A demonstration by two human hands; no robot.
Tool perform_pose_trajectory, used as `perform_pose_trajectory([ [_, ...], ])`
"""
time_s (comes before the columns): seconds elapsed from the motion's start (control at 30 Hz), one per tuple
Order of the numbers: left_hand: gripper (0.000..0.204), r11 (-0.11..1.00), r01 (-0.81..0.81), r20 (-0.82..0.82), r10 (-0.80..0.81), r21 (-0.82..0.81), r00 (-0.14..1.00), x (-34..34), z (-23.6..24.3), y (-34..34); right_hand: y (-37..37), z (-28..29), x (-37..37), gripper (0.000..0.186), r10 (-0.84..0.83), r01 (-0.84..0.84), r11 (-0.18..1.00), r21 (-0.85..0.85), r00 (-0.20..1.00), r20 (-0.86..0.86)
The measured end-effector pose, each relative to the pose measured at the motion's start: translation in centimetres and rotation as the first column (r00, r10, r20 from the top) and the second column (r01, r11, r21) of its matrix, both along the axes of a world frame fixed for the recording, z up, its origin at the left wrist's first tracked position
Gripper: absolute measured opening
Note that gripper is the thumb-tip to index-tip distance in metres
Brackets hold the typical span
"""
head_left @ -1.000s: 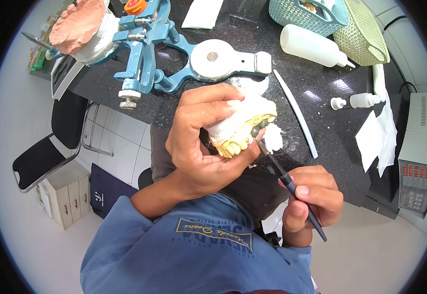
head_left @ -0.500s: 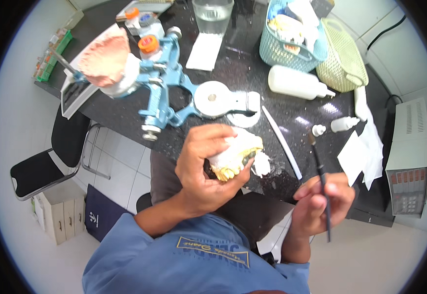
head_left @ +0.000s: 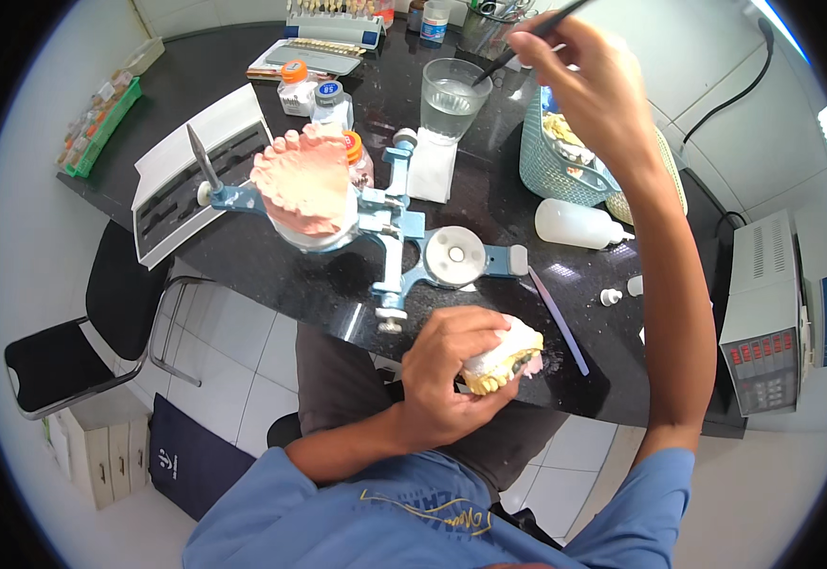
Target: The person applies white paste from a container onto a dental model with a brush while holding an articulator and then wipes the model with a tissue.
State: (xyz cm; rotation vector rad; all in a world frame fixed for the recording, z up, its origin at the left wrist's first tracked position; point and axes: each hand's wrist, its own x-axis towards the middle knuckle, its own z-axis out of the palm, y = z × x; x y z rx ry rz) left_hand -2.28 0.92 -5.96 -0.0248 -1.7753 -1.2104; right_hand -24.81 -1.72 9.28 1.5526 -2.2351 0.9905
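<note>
Wrapped around a white and yellow dental cast [head_left: 503, 355], my left hand [head_left: 451, 375] keeps it above the front edge of the dark table. Dark grey spots show among the cast's yellow teeth. My right hand [head_left: 589, 81] is raised at the far side, pinching a slim dark brush [head_left: 501, 64]. The brush's lower end reaches to the glass of water [head_left: 444, 112]; whether its tip touches the water, I cannot tell. A blue articulator [head_left: 395, 237] carrying a pink dental cast [head_left: 302, 180] lies to the left of the glass.
A slim pale instrument [head_left: 560, 327] lies right of the articulator. Beyond it are a squeeze bottle [head_left: 575, 224], a small white dropper bottle [head_left: 610, 297] and a blue basket [head_left: 544, 161]. Folded tissue [head_left: 431, 169] lies by the glass. A control unit [head_left: 764, 332] stands at the right.
My right hand has gone from the near right up to the glass with the brush. My left hand still holds the cast. The view has shifted, showing more of the table's far side.
</note>
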Motion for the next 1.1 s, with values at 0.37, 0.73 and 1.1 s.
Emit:
perform_pose_trajectory([
  [0.37,0.052,0.997,0.052,-0.03,-0.05,0.056,0.998,0.1,-0.1,-0.5,-1.7,-1.7,-1.9,0.031,-0.055,0.052,0.991,0.119,0.998,0.019],
  [0.73,0.054,0.997,0.055,-0.024,-0.054,0.046,0.998,0.0,-0.2,-0.8,-0.2,-0.8,3.1,0.027,-0.064,0.07,0.993,-0.096,0.995,0.073],
  [1.1,0.053,0.997,0.059,-0.007,-0.059,0.043,0.998,-0.2,-0.1,-0.8,4.4,-8.9,4.8,0.009,0.162,-0.162,0.987,-0.021,0.956,0.244],
])
